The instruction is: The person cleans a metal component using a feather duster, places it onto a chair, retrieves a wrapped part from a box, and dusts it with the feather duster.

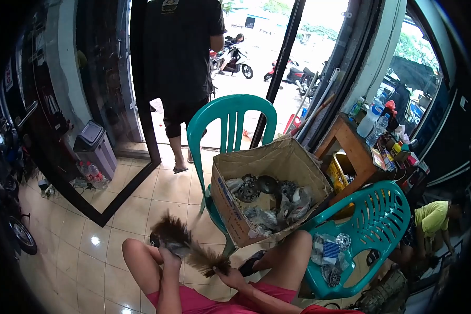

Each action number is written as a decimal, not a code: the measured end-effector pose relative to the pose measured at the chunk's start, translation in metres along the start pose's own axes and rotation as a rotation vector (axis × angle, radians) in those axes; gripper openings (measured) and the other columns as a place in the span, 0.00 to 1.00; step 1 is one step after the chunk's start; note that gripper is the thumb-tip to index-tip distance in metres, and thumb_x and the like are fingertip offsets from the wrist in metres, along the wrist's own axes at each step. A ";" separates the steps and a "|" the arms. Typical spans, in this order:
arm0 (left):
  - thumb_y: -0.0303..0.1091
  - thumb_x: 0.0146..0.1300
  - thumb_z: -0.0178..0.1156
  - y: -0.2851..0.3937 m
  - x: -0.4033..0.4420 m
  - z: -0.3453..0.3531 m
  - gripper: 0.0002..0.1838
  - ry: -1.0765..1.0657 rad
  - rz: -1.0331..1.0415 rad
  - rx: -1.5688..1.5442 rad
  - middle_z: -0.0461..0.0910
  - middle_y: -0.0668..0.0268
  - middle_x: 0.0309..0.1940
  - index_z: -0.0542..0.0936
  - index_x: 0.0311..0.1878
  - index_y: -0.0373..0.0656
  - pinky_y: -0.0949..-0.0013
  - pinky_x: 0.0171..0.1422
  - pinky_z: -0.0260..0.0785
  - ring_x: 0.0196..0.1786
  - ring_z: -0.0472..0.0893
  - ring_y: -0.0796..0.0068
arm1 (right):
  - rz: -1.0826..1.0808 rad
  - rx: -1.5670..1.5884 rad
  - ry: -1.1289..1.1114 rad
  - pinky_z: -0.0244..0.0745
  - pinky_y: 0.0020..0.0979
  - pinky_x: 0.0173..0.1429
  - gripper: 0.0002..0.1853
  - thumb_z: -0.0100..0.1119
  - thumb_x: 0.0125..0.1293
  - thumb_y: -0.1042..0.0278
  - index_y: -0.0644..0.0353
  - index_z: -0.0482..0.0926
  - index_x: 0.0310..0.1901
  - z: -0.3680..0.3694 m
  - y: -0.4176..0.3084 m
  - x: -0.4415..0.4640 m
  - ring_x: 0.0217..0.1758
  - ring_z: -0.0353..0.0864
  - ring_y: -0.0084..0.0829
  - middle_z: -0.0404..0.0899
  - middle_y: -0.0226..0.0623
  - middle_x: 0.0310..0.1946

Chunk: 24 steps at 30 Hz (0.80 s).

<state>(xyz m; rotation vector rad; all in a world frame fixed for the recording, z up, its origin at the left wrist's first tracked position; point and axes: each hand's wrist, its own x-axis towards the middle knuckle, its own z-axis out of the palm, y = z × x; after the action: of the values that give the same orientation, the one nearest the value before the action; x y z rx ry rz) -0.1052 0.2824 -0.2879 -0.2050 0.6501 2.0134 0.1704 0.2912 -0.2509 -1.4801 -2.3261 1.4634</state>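
My left hand (169, 260) is closed round a grey part (179, 248) that looks like metal, held above my lap. Its exact kind is hard to make out. My right hand (234, 278) grips a brown feather duster (206, 258), whose bristly feathers lie against the grey part. More brown feathers (168, 226) show just beyond my left hand. In front of my knees, a worn cardboard box (234, 213) rests on a green plastic chair (196, 133); inside it are several metal parts (267, 184) and plastic bags (261, 220).
A second green chair (374, 217) at right bears bagged parts (327, 251). Beyond it stands a wooden table (350, 146) with bottles (371, 118). A person (180, 63) is in the doorway; another in a yellow shirt (432, 220) crouches at right. A grey bin (97, 149) stands left.
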 end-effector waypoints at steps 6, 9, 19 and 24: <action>0.54 0.78 0.41 0.001 0.002 -0.004 0.28 0.112 -0.031 -0.013 0.76 0.61 0.65 0.71 0.70 0.47 0.51 0.71 0.67 0.64 0.75 0.54 | -0.020 0.147 0.046 0.73 0.43 0.61 0.33 0.46 0.74 0.36 0.63 0.80 0.54 -0.009 0.006 0.002 0.57 0.79 0.56 0.83 0.55 0.49; 0.54 0.77 0.42 -0.002 0.010 -0.013 0.28 -0.057 -0.006 0.024 0.76 0.61 0.65 0.72 0.70 0.48 0.51 0.74 0.64 0.65 0.75 0.55 | -0.054 0.028 -0.007 0.74 0.43 0.61 0.33 0.46 0.74 0.36 0.63 0.80 0.53 0.002 0.008 0.003 0.57 0.79 0.55 0.83 0.54 0.49; 0.56 0.77 0.41 -0.003 0.004 -0.008 0.29 0.059 0.001 -0.003 0.76 0.62 0.65 0.71 0.70 0.47 0.52 0.72 0.66 0.63 0.76 0.56 | -0.117 0.064 0.145 0.76 0.50 0.43 0.36 0.46 0.71 0.31 0.64 0.82 0.45 0.006 0.013 0.005 0.39 0.82 0.59 0.83 0.57 0.32; 0.58 0.76 0.43 -0.001 0.000 -0.009 0.30 0.082 -0.018 0.042 0.76 0.62 0.65 0.71 0.70 0.46 0.53 0.70 0.68 0.63 0.76 0.57 | 0.070 0.105 0.068 0.74 0.43 0.60 0.35 0.48 0.73 0.35 0.66 0.81 0.53 0.000 0.018 0.010 0.55 0.80 0.57 0.84 0.56 0.48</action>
<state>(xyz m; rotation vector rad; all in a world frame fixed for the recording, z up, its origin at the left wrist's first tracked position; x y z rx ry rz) -0.1057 0.2777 -0.2960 -0.2685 0.7391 1.9801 0.1770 0.3002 -0.2678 -1.5716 -2.1456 1.5009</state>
